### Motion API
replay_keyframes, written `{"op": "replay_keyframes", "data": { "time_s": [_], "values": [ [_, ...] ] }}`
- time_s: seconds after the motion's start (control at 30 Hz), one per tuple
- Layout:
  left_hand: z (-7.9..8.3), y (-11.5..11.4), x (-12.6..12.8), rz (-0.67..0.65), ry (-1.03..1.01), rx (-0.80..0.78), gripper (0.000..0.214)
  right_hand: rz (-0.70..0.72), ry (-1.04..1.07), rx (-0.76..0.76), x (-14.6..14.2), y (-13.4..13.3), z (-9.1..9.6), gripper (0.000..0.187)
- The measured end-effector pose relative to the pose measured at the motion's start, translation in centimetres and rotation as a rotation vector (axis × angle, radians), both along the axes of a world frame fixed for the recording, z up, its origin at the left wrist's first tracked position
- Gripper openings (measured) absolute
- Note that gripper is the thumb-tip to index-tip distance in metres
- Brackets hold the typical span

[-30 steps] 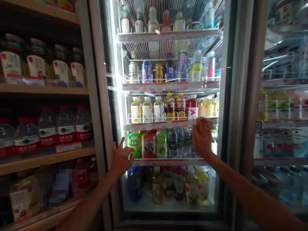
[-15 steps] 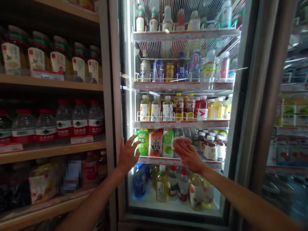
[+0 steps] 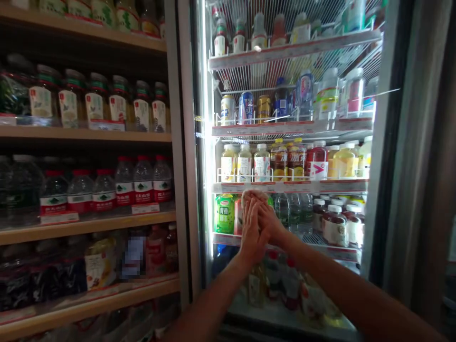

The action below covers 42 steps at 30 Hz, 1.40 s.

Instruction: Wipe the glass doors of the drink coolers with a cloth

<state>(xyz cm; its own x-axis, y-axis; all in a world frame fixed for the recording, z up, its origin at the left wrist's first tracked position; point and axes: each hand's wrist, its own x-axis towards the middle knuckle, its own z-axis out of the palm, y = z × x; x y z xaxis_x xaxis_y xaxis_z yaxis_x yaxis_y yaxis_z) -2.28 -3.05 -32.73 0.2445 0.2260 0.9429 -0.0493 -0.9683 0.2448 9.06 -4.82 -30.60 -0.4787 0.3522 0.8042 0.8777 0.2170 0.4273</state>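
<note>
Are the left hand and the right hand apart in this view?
No, the left hand overlaps the right hand in the picture, near the pale cloth.

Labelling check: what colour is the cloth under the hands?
Pale, off-white cloth; head view shows it best.

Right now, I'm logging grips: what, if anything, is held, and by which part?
A pale cloth, held by its lower part under the right hand, top edge showing. Whether the left hand grips it is unclear.
</note>
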Motion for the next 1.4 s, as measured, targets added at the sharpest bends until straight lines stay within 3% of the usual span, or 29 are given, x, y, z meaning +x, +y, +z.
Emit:
{"op": "replay_keyframes", "data": {
  "time_s": [0.13,0.27,0.33,0.4,0.5,0.6,0.63,0.7,0.8,0.87,0.93,1.0,1.07,1.1,1.2,1.23,1.3,1.4],
  "values": [
    [1.4,-0.2,3.3,0.101,-0.075,-0.029,0.057,0.057,-0.087,0.020,4.0,-2.6,0.8,0.053],
    [3.1,0.4,6.3,0.272,-0.061,0.192,0.057,-0.002,-0.152,0.109,6.9,-4.2,1.9,0.050],
    [4.1,1.6,6.3,0.348,-0.018,0.321,0.055,-0.068,-0.154,0.132,8.2,-5.2,2.8,0.049],
    [5.7,3.8,4.6,0.399,0.054,0.473,0.047,-0.179,-0.066,0.199,9.7,-6.5,4.0,0.050],
    [9.3,8.0,-0.4,0.421,0.140,0.656,0.035,-0.355,0.121,0.324,12.5,-8.3,5.1,0.055],
    [11.8,10.9,-4.2,0.599,-0.155,0.472,0.040,-0.419,0.190,0.345,14.2,-8.9,4.9,0.061],
    [11.9,11.1,-4.5,0.641,-0.239,0.420,0.044,-0.425,0.202,0.341,14.4,-8.8,4.7,0.063],
    [10.6,10.2,-3.5,0.631,-0.191,0.463,0.049,-0.434,0.223,0.341,14.5,-8.5,4.2,0.066],
    [7.7,8.1,-0.9,0.502,0.145,0.792,0.050,-0.449,0.217,0.350,14.2,-8.2,3.9,0.067],
    [7.0,7.8,-0.7,0.421,0.295,1.011,0.047,-0.457,0.193,0.358,14.2,-8.2,4.0,0.067],
    [7.5,8.5,-1.7,0.469,0.200,0.915,0.045,-0.463,0.183,0.361,14.2,-8.3,4.1,0.068],
    [8.2,9.4,-2.6,0.606,-0.096,0.610,0.047,-0.464,0.190,0.370,14.3,-8.3,4.1,0.068],
    [8.1,9.4,-2.3,0.661,-0.270,0.449,0.050,-0.464,0.195,0.378,14.3,-8.3,4.1,0.068],
    [7.6,9.0,-1.7,0.635,-0.253,0.481,0.050,-0.465,0.191,0.381,14.3,-8.3,4.1,0.068],
    [6.0,7.7,-0.2,0.379,0.146,0.875,0.046,-0.460,0.169,0.381,14.3,-8.3,4.1,0.068],
    [5.9,7.7,-0.4,0.333,0.238,0.926,0.045,-0.457,0.163,0.382,14.3,-8.3,4.1,0.067],
    [6.5,8.3,-1.6,0.390,0.224,0.811,0.046,-0.456,0.162,0.384,14.4,-8.3,4.1,0.067],
    [8.4,9.3,-3.3,0.607,-0.096,0.467,0.048,-0.470,0.181,0.385,14.3,-8.2,4.1,0.068]
  ]
}}
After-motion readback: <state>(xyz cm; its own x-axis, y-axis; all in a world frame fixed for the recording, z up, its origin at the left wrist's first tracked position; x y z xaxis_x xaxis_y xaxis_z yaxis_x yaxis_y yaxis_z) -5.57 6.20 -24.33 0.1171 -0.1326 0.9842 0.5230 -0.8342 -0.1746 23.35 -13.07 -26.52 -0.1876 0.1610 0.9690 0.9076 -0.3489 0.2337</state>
